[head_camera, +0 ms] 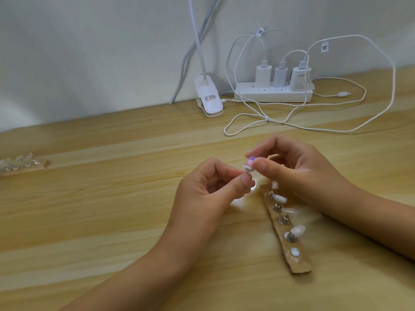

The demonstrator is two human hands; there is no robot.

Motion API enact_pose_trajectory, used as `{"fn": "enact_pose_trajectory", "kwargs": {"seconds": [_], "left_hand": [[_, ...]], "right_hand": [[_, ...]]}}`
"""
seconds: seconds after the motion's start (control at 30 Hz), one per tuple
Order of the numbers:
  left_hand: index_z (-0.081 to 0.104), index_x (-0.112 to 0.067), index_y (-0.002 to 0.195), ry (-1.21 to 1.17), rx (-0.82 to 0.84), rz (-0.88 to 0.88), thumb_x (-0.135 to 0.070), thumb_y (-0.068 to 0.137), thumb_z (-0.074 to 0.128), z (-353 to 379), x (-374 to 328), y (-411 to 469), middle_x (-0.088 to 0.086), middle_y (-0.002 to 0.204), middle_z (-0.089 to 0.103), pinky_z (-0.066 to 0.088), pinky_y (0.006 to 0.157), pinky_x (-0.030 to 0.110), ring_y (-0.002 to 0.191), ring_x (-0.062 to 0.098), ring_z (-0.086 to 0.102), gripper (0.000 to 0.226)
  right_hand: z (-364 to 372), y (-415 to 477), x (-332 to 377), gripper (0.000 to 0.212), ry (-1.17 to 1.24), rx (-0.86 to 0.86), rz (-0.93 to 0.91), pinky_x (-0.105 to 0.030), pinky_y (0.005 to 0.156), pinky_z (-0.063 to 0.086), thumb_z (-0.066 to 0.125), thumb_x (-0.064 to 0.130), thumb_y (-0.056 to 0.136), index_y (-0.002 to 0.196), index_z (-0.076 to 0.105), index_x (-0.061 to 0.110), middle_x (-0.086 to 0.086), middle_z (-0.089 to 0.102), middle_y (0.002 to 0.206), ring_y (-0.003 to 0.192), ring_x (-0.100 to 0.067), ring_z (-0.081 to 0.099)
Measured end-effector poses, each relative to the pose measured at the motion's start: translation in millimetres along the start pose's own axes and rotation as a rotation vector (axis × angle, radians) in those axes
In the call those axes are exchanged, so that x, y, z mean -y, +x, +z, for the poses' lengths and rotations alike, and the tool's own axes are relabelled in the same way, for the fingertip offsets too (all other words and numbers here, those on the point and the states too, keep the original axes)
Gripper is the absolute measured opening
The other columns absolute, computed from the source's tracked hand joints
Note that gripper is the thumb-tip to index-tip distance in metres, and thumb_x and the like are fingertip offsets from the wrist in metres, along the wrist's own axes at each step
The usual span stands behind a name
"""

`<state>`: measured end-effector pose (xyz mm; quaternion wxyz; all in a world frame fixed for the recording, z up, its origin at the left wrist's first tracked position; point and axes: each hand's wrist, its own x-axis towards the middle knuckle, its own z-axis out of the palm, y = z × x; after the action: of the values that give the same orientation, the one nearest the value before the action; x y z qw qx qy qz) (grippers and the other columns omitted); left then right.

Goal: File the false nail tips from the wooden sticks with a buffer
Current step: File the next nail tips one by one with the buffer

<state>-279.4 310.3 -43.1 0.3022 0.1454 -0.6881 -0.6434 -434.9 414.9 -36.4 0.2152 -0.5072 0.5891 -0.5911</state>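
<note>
My left hand (211, 187) pinches a small clear false nail tip (314, 169) on its metal holder between thumb and forefinger. Against that tip my right hand (298, 167) pinches a small pink and purple buffer block (318, 162). Both hands hover just above the wooden table. Below the right hand lies a wooden stick (286, 232) bearing several pale nail tips on round metal holders, one holder near its close end without a tip. A second wooden stick (21, 166) with several clear tips lies at the far left edge.
A white power strip (272, 94) with three chargers sits at the back against the wall. Its white cables (292, 124) loop over the table behind my hands. A white clip lamp base (208, 97) stands to the left of the strip.
</note>
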Motion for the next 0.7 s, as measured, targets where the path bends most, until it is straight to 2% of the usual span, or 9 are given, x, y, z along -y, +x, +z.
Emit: {"fn": "enact_pose_trajectory", "kwargs": {"seconds": [0.03,0.13,0.27,0.37,0.5,0.6,0.7], "left_hand": [[0.07,-0.025,0.076,0.002,0.001,0.0,-0.026,0.076,0.078,0.4,0.2,-0.1,0.005,0.082,0.075,0.058,0.077,0.028,0.084,0.019,0.073,0.009],[0.069,-0.021,0.077,0.025,0.0,0.004,-0.021,0.08,0.078,1.2,0.8,-0.1,0.005,0.08,0.075,0.059,0.077,0.029,0.08,0.016,0.072,0.009],[0.069,-0.02,0.076,0.006,-0.005,-0.004,-0.025,0.076,0.076,1.2,0.3,0.3,0.006,0.081,0.075,0.058,0.075,0.026,0.081,0.017,0.073,0.009],[0.07,-0.021,0.076,-0.004,-0.006,-0.008,-0.023,0.077,0.077,1.1,-0.2,0.5,0.005,0.08,0.075,0.057,0.073,0.023,0.079,0.014,0.072,0.008],[0.07,-0.02,0.077,-0.028,-0.014,-0.018,-0.025,0.076,0.076,0.2,0.6,0.4,0.007,0.081,0.075,0.056,0.072,0.022,0.08,0.016,0.073,0.008],[0.07,-0.021,0.077,-0.014,-0.009,-0.008,-0.022,0.078,0.077,0.3,0.5,0.8,0.005,0.08,0.075,0.056,0.072,0.022,0.078,0.014,0.072,0.007],[0.07,-0.018,0.078,-0.028,-0.024,-0.022,-0.025,0.076,0.076,-0.1,1.7,0.8,0.008,0.081,0.075,0.055,0.072,0.021,0.08,0.016,0.073,0.009]], "right_hand": [[-0.2,-0.6,-0.6,0.024,0.0,-0.007,0.001,-0.021,0.072,0.049,0.077,0.045,0.073,0.089,0.07,0.028,0.01,0.07,0.087,0.079,-0.007,0.062],[2.6,-5.1,2.3,0.026,-0.055,-0.008,-0.149,-0.026,0.08,0.05,0.072,0.048,0.078,0.094,0.067,0.029,0.008,0.069,0.092,0.088,-0.017,0.064],[2.2,-3.3,0.5,0.023,-0.06,-0.015,-0.077,-0.016,0.075,0.047,0.074,0.039,0.078,0.095,0.068,0.024,0.011,0.069,0.089,0.082,-0.002,0.062],[3.3,-4.5,1.4,0.025,-0.101,0.001,-0.144,-0.023,0.08,0.049,0.07,0.035,0.079,0.099,0.066,0.022,0.009,0.068,0.092,0.088,-0.009,0.062],[2.0,-2.9,1.7,0.021,-0.046,-0.012,-0.067,-0.016,0.075,0.048,0.074,0.033,0.077,0.095,0.067,0.024,0.011,0.069,0.089,0.082,-0.001,0.062],[3.9,-4.4,3.2,0.024,-0.085,0.008,-0.145,-0.024,0.08,0.049,0.073,0.034,0.079,0.099,0.066,0.022,0.004,0.068,0.095,0.089,-0.013,0.063],[2.8,-2.2,0.8,0.022,-0.05,0.0,-0.052,-0.018,0.073,0.048,0.074,0.038,0.08,0.097,0.068,0.026,0.003,0.07,0.094,0.083,-0.003,0.063]]}}
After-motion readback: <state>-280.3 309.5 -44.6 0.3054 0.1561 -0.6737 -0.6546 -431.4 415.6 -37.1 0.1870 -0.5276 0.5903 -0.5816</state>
